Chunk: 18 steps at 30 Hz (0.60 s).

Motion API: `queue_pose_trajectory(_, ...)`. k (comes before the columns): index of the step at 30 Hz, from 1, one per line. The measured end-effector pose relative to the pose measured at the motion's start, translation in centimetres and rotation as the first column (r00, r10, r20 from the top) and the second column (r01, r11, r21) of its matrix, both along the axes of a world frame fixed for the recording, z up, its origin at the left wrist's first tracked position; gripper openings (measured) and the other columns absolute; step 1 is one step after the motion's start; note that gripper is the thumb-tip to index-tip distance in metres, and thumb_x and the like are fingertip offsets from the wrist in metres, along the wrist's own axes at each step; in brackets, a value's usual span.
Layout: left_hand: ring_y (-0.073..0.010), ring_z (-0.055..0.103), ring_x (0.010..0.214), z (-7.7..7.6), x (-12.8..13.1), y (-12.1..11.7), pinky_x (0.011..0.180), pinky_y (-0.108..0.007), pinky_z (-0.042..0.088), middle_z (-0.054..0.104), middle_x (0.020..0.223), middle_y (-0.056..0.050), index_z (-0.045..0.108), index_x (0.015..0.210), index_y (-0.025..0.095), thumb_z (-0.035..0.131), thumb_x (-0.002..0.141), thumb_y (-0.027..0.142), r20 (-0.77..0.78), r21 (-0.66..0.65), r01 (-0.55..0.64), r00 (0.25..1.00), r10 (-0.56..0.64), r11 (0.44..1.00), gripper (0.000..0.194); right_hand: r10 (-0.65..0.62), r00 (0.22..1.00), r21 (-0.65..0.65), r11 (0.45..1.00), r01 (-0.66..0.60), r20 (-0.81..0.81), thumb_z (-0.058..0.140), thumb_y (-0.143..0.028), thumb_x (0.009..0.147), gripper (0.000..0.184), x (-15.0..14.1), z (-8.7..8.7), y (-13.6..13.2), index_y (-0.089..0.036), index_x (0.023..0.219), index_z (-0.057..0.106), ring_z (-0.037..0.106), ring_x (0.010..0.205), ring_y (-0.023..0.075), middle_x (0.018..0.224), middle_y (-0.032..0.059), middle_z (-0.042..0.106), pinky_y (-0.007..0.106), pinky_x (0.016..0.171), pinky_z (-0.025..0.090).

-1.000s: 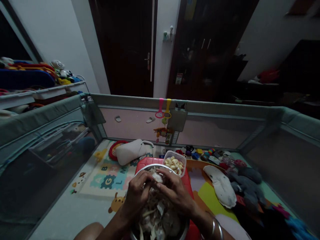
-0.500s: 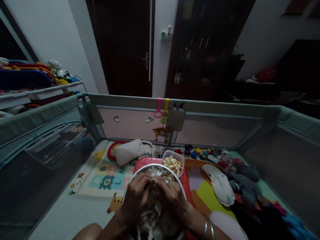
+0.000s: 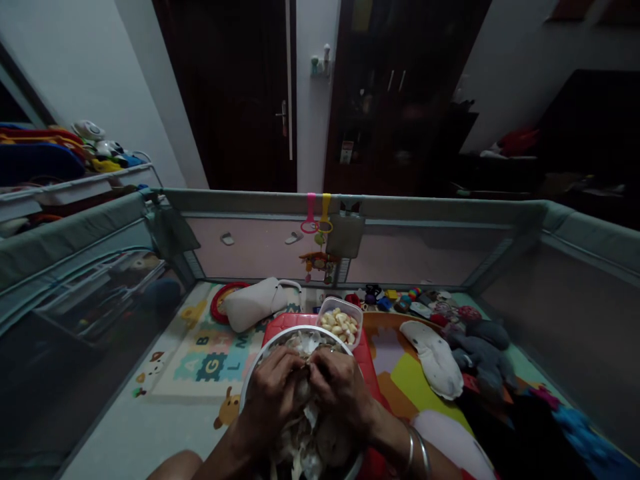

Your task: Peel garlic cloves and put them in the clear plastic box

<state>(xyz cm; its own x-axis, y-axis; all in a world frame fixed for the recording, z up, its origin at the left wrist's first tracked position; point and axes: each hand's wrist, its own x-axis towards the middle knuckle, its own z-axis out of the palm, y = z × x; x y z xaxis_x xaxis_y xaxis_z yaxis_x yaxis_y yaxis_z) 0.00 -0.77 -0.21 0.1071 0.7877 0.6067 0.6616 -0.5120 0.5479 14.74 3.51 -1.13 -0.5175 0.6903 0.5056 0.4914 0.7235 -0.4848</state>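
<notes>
Peelings (image 3: 300,437), papery and pale, lie in the round bowl (image 3: 245,387) on a red surface (image 3: 369,367). Over it the left hand (image 3: 273,383) and right hand (image 3: 344,387) curl with fingertips close together — I cannot tell what, if anything, they grip. Peeled garlic cloves (image 3: 339,325) sit in a clear tub (image 3: 361,315) just beyond the bowl — near the right hand.

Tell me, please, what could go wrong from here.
The clear plastic tub of pale peeled cloves sits at the red padded surface's far corner, close to the round metal bowl; a bump from the right hand might tip it. Loose papery skins near the bowl's rim could spill.
</notes>
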Motion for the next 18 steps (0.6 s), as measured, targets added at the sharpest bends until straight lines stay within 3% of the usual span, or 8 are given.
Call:
queue_pose_trajectory(3,-0.0172,0.059,0.072,0.2,-0.4,0.0,0.066,-0.027,0.047,0.061,0.075,-0.005,0.056,0.075,0.018,0.043,0.078,0.008,0.057,-0.080,0.015,0.998,-0.010,0.997,0.017,-0.009,1.000,-0.026,1.000,0.009,-0.001,0.042,-0.016,0.081,0.016,-0.1,0.3,0.0,-0.017,0.070,0.052,0.056,0.054,0.0134,0.060,0.0027,0.061,0.022,0.051,0.036)
queue_pose_trajectory(6,-0.0199,0.058,0.080,0.6,-0.7,0.1,0.071,-0.031,0.047,0.061,0.084,-0.006,0.057,0.083,0.018,0.048,0.077,0.014,0.125,-0.195,0.018,0.992,0.006,0.981,0.012,-0.046,0.999,0.031,0.998,0.046,0.012,0.040,-0.016,0.083,0.017,-0.2,0.1,0.0,-0.017,0.071,0.053,0.055,0.053,0.0136,0.061,0.0036,0.061,0.023,0.052,0.035)
queue_pose_trajectory(12,-0.0219,0.057,0.081,0.8,-1.0,0.0,0.069,-0.032,0.047,0.061,0.095,-0.007,0.057,0.101,0.019,0.061,0.069,0.025,0.229,-0.453,0.093,0.973,0.015,0.887,0.032,-0.005,1.000,0.022,1.000,0.004,0.030,0.038,-0.016,0.084,0.017,-0.2,-0.3,0.3,-0.016,0.076,0.052,0.054,0.055,0.0138,0.064,0.0044,0.061,0.023,0.052,0.035)
queue_pose_trajectory(15,-0.0218,0.058,0.085,0.2,-1.5,0.2,0.075,-0.032,0.046,0.061,0.099,-0.008,0.055,0.104,0.018,0.062,0.070,0.024,0.371,-0.503,0.184,0.929,0.018,0.844,0.036,0.014,1.000,-0.028,0.999,-0.014,-0.007,0.038,-0.016,0.083,0.016,-0.2,-0.1,0.4,-0.017,0.074,0.051,0.053,0.056,0.0141,0.064,0.0035,0.059,0.023,0.053,0.036)
queue_pose_trajectory(18,-0.0244,0.055,0.096,-0.5,-2.0,0.4,0.082,-0.034,0.043,0.059,0.104,-0.009,0.053,0.108,0.017,0.065,0.068,0.024,0.552,-0.482,0.321,0.834,-0.002,0.815,0.043,0.015,0.998,-0.125,0.992,-0.021,-0.056,0.039,-0.017,0.082,0.016,-0.2,0.6,0.6,-0.018,0.070,0.050,0.052,0.057,0.0136,0.063,0.0021,0.058,0.023,0.053,0.037)
